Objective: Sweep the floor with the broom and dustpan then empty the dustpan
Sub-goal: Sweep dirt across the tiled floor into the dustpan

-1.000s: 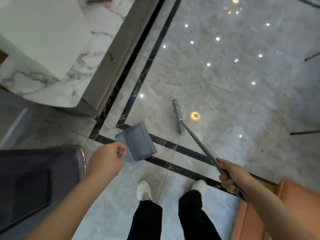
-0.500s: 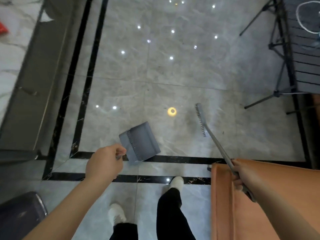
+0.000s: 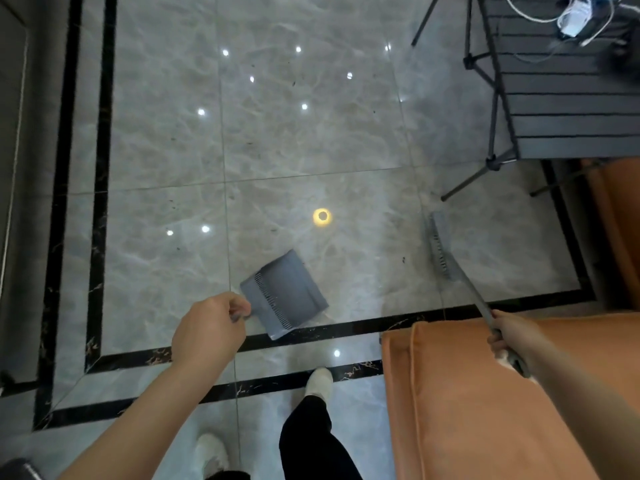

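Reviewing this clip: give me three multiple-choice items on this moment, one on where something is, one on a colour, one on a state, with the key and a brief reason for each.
1. Where is the broom head relative to the dustpan?
A. To its right
B. To its left
C. Inside it

2. What colour is the dustpan?
A. Red
B. Grey
C. Yellow

3. What is the right hand doing?
A. Hanging free
B. Pressing flat on the sofa
C. Gripping the broom handle

Key: 1 A, the broom head sits near the folding table's legs, well right of the dustpan. 2 B, the pan is plain grey against the marble floor. 3 C, the fingers are curled round the handle, while the left hand holds the dustpan's handle.
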A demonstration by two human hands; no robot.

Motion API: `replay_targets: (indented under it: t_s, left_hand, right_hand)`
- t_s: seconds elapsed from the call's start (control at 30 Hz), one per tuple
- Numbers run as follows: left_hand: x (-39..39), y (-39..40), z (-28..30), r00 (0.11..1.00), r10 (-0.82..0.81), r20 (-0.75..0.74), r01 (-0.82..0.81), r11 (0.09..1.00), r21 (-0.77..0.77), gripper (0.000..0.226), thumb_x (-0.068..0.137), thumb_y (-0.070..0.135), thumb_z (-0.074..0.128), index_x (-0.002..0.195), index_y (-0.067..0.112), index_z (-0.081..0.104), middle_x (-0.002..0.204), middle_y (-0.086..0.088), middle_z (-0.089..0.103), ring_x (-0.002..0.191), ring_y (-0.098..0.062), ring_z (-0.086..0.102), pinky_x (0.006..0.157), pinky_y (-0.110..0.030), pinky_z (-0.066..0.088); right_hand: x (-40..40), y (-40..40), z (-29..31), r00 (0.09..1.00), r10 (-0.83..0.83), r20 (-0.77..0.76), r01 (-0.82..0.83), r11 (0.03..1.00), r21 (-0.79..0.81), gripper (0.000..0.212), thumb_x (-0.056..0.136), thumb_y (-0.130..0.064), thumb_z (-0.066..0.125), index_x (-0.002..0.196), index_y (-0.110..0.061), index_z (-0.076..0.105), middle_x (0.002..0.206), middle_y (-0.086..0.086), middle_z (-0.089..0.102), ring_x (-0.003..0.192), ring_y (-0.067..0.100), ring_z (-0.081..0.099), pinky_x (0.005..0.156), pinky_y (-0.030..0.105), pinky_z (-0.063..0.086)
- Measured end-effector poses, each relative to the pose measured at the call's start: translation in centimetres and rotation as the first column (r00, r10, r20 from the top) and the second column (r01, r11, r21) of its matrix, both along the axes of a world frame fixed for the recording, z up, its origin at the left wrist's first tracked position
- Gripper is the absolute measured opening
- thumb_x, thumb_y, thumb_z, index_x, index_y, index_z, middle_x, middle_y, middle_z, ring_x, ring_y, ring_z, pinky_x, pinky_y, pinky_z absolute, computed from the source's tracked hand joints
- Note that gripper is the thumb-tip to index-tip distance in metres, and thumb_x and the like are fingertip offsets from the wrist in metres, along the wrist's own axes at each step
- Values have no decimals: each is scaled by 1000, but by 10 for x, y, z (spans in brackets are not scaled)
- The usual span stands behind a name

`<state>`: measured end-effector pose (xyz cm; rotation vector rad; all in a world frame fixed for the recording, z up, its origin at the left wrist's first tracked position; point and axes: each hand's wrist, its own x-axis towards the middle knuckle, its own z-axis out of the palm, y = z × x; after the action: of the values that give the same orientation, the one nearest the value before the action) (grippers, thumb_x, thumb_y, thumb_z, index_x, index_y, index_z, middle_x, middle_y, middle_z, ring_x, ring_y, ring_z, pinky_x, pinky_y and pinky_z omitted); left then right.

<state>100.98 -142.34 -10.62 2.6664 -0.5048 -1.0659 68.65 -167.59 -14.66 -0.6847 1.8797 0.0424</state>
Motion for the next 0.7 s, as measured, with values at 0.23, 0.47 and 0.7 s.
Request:
replay_targets:
  t_s: [0.23,0.47,0.7]
  left_hand:
    - [5,-18,1,999,16,41,-17,999,36,25,88,7,57,92,30,68,80,13,58,50,-14,61,54,-30,55]
    - [6,-12,4,999,31,13,-31,999,20,22,89,8,56,95,26,68,81,12,59,46,-17,63,57,-32,57]
    - [19,19,9,993,121,3,-121,993,-15,20,89,11,58,95,27,68,86,8,61,65,-24,67,66,-40,59]
  right_hand:
    - [26,6,-17,995,9,99,-23,991,133,46,99,-2,26,141,-15,38,60,1,28,19,5,24,27,7,23]
    - [73,43,-15,978,180,109,-196,967,163,50,93,1,29,135,-19,47,59,5,37,24,6,28,29,13,26]
    - [102,65,6,971,149,186,-184,965,188,46,96,-1,32,137,-18,47,48,1,37,24,4,27,27,10,25]
